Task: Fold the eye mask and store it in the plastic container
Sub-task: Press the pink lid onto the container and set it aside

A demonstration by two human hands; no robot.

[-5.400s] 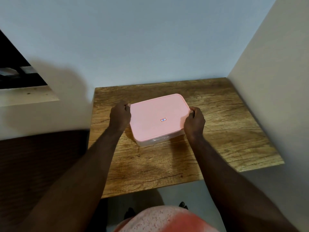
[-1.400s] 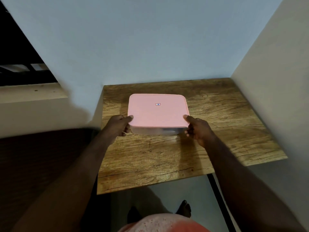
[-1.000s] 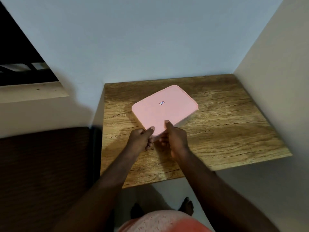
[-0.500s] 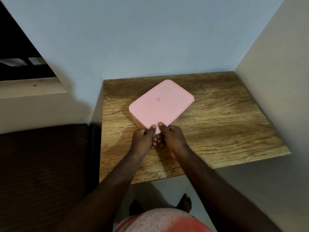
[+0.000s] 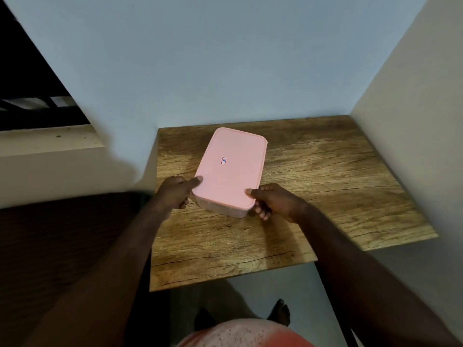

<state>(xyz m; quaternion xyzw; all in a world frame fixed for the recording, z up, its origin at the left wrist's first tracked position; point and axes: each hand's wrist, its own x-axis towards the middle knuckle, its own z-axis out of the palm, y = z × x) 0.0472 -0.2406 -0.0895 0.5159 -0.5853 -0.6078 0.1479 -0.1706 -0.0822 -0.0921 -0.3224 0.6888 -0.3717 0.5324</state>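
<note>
On the bench (image 5: 325, 184), the container (image 5: 226, 210) sat, lid (image 5: 233, 171) on. The left hand (image 5: 172, 194) gripped its near left corner, thumb on top; the right hand (image 5: 278, 200) gripped the near right, fingers (image 5: 261, 212) curled round.

Looks like a home room: small wood-grain surface (image 5: 325, 186) tucked into corner of pale blue painted wall (image 5: 225, 58) and cream wall (image 5: 416, 126), bare foot (image 5: 281, 312) on floor (image 5: 295, 281).

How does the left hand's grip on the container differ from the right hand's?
The left hand holds the container's near-left corner; the right hand holds the near-right corner. The right hand's fingertips show curled under the pink lid's rim; the left hand's are mostly hidden. Both thumbs lie on that lid.
</note>
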